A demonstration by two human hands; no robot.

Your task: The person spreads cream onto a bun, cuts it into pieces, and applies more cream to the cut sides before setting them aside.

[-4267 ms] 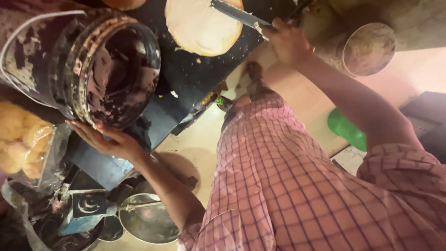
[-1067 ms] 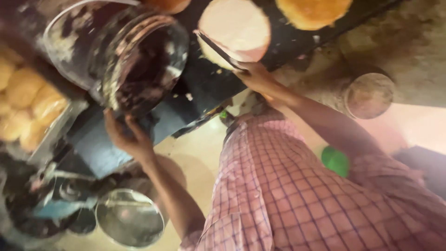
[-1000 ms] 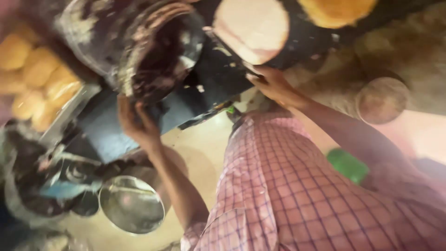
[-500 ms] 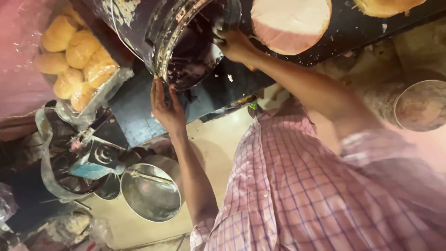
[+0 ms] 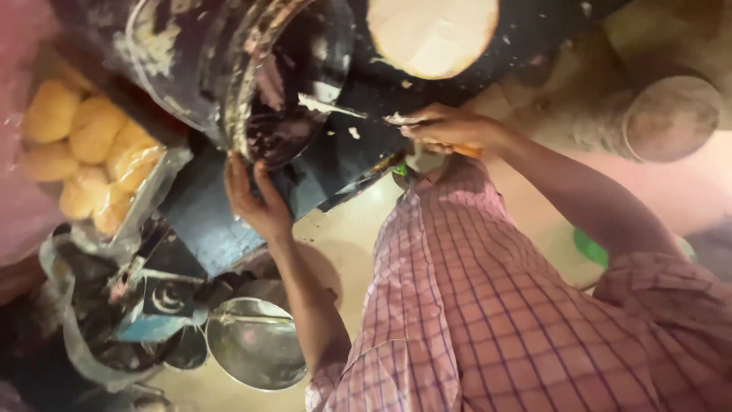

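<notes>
A large dark batter-smeared bucket [image 5: 229, 69] lies tipped on its side with its mouth facing me. My left hand [image 5: 255, 198] presses flat against the bucket's lower rim, fingers spread. My right hand [image 5: 446, 130] grips the handle of a flat metal spatula [image 5: 335, 108], whose blade reaches into the bucket's mouth. A round pale flatbread [image 5: 431, 30] lies on the black griddle [image 5: 534, 30] just beyond my right hand.
A clear bag of yellow buns [image 5: 84, 145] sits at the left. Steel bowls [image 5: 255, 343] and dark utensils lie below my left arm. A round wooden block [image 5: 671, 114] stands at the right, with a green object [image 5: 591, 248] under my right arm.
My right hand has drawn back from the bucket's mouth, leaving the spatula blade inside. Earlier it held the spatula at the flatbread. My left hand has stayed on the bucket's rim.
</notes>
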